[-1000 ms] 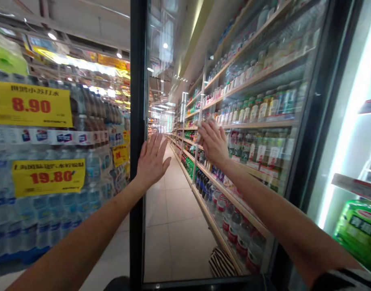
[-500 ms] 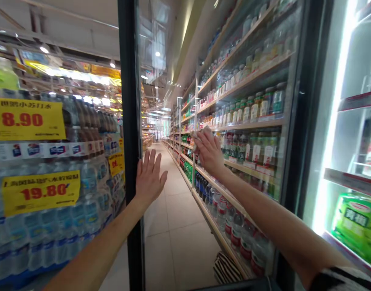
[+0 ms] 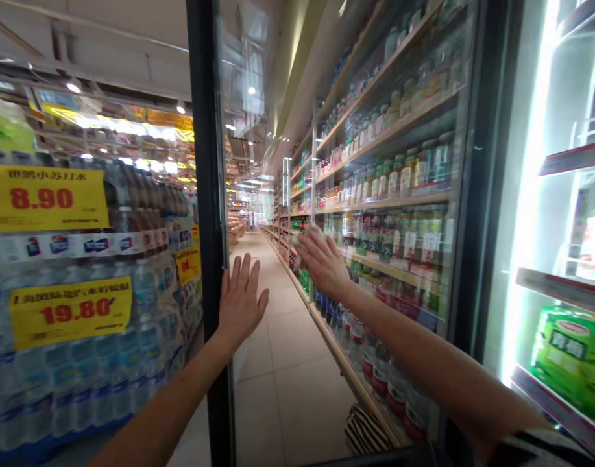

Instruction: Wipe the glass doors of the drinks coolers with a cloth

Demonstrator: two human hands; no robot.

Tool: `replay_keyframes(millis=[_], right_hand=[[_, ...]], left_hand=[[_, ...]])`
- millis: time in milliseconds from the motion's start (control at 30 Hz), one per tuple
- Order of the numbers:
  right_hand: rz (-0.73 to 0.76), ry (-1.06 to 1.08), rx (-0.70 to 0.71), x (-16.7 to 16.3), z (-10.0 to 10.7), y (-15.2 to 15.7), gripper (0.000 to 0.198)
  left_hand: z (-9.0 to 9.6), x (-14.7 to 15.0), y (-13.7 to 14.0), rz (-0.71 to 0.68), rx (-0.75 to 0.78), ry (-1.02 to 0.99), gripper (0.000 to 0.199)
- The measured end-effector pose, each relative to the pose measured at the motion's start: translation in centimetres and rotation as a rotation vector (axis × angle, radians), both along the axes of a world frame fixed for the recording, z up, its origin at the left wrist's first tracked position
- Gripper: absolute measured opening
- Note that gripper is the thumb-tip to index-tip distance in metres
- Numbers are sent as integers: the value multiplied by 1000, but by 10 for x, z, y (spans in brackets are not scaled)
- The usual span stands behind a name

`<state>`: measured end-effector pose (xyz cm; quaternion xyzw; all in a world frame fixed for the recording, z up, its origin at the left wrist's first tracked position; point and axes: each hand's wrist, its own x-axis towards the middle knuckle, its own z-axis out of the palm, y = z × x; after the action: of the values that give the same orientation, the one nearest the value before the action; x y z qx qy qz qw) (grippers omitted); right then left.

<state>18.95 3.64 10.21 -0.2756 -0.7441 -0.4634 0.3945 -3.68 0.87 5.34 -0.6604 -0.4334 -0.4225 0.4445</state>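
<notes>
A glass door [image 3: 255, 58] with a black frame [image 3: 207, 162] stands open in front of me. My left hand [image 3: 239, 301] lies flat against the pane beside the frame's left upright, fingers stretched out and nothing in it. Further right, my right hand [image 3: 327, 264] presses a pale crumpled cloth [image 3: 311, 229] to the glass. Most of the cloth is hidden under the fingers, and that hand is slightly blurred.
Through the pane show shelves of bottles [image 3: 394, 175], a tiled aisle floor [image 3: 255, 402] and a striped item [image 3: 368, 431]. Stacked packs of bottled water [image 3: 83, 376] with yellow price signs [image 3: 71, 311] stand left. A lit cooler with a green package [image 3: 570, 360] is right.
My right hand has slid left and a little down across the glass with the cloth. The left hand keeps its place by the frame. The whole view has shifted slightly.
</notes>
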Motion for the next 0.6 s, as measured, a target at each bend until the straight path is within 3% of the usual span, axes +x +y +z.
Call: replay_keyframes(millis=[100, 167, 300, 367, 533, 600], right_hand=[[72, -325, -25, 20, -42, -4, 41], [72, -346, -21, 39, -45, -4, 41], [-81, 142, 30, 70, -7, 1, 45], [-120, 275, 35, 78, -5, 1, 47], [-98, 29, -15, 83, -73, -9, 44], [-100, -22, -28, 86, -86, -10, 43]], left_hand=[[-1, 6, -5, -15, -23, 30, 61], [-3, 15, -7, -45, -35, 88, 57], [-6, 45, -5, -79, -62, 126, 52], [-9, 60, -4, -74, -84, 117, 51], [-18, 79, -1, -53, -106, 93, 52], [-22, 82, 0, -58, -95, 81, 53]])
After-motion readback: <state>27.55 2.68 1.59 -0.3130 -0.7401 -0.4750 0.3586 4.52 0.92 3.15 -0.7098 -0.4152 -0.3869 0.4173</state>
